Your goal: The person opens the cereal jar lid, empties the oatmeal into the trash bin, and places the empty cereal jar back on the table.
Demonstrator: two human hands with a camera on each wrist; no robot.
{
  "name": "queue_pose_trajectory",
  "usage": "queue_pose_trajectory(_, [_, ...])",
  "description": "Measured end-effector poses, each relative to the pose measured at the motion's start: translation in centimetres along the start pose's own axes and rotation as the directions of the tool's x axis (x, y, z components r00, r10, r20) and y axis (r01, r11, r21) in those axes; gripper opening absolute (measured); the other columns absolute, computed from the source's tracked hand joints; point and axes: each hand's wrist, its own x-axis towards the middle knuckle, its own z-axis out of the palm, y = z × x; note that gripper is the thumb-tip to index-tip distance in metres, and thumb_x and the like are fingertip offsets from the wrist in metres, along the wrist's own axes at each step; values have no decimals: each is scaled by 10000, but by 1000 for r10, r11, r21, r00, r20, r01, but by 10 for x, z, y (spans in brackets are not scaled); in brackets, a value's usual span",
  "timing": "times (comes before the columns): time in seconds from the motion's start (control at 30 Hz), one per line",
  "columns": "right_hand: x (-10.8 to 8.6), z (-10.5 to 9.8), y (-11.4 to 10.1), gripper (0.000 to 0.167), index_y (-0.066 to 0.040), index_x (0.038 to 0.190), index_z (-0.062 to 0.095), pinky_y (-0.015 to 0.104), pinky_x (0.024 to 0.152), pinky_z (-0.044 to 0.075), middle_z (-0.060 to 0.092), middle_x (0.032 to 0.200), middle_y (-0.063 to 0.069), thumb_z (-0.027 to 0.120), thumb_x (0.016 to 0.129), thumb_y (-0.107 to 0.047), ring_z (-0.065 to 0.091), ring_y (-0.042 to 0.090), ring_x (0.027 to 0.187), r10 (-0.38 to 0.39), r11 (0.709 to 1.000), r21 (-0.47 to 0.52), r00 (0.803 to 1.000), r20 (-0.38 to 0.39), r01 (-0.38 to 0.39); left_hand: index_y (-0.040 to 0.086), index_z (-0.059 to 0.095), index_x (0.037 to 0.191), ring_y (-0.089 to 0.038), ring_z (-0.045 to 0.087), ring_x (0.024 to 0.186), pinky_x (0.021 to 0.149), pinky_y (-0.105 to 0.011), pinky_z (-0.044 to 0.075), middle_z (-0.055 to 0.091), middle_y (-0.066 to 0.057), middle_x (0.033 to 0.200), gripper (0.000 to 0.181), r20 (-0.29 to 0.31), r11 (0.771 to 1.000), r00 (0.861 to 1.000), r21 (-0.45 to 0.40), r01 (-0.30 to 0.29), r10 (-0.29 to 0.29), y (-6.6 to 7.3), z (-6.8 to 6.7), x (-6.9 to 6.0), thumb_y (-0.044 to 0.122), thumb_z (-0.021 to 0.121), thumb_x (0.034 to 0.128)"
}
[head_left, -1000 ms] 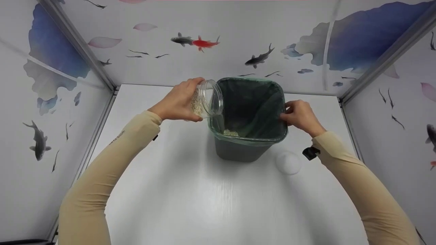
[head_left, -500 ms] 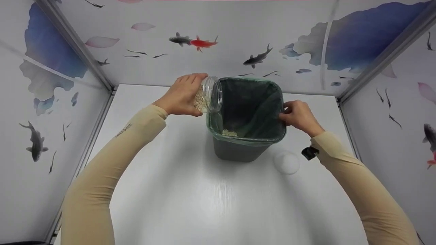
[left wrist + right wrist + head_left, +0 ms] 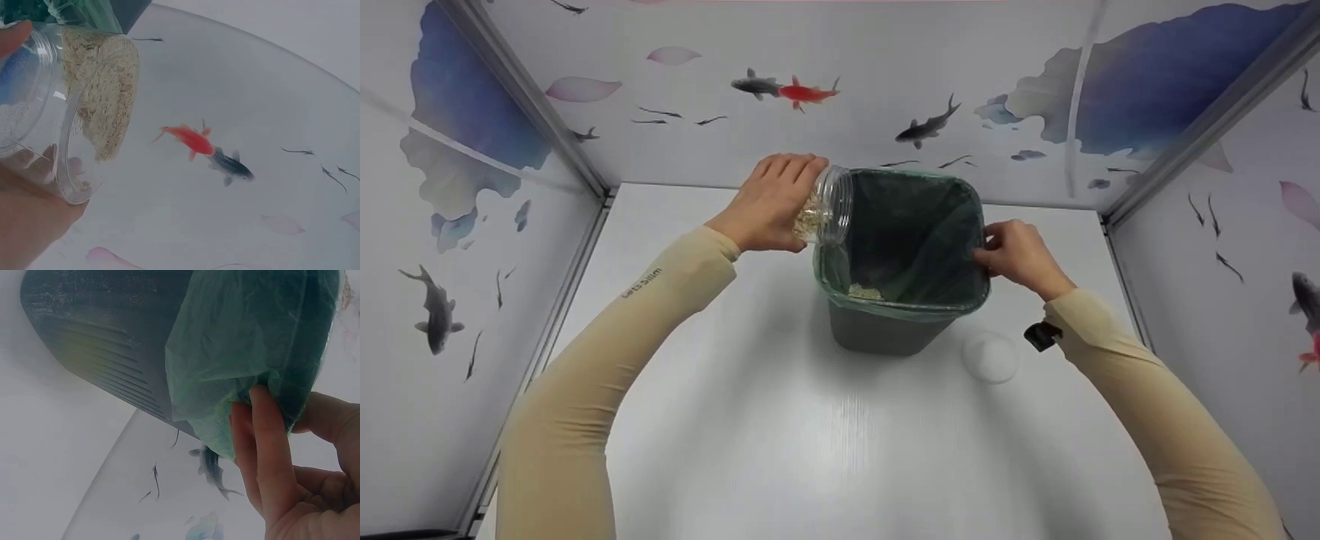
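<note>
My left hand [image 3: 771, 204] grips a clear jar [image 3: 834, 206] tipped on its side, its mouth at the left rim of a grey trash can [image 3: 877, 334]. Pale flakes like oats [image 3: 104, 93] lie along the lower wall inside the jar, as the left wrist view shows. A green bag [image 3: 941, 255] lines the can and folds over its rim; a small heap of flakes [image 3: 865, 292] lies inside. At the can's right side, my right hand [image 3: 1020, 255] pinches the rim and bag between thumb and fingers, seen close in the right wrist view.
A clear round lid [image 3: 991, 358] lies on the white table [image 3: 840, 450], just right of the can. White panels with painted fish [image 3: 926, 131] enclose the table at the back and both sides.
My left hand has moved slightly up and to the right with the jar, bringing its mouth closer over the can's rim. My right hand stays on the rim.
</note>
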Motion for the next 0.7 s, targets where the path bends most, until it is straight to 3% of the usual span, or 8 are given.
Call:
queue_pose_trajectory(0.23, [0, 0, 0, 195, 110, 980, 676, 171, 530, 504, 697, 811, 208, 641, 875, -51, 691, 224, 631, -14, 1000, -3, 1000, -6, 14, 23, 285, 1459, -359, 301, 1332, 1137, -465, 154, 361, -186, 1447, 1028, 11, 1000, 1000, 11, 9, -10, 2, -2, 5, 316, 871, 668])
queue_pose_trajectory(0.7, [-1, 1, -2, 194, 123, 983, 661, 153, 509, 483, 689, 796, 213, 615, 875, -32, 680, 216, 607, -25, 999, -32, 1000, -13, 25, 22, 306, 1462, -377, 313, 1315, 1126, -465, 174, 376, -187, 1435, 1017, 39, 998, 999, 55, -38, 36, 9, -10, 15, 251, 882, 656])
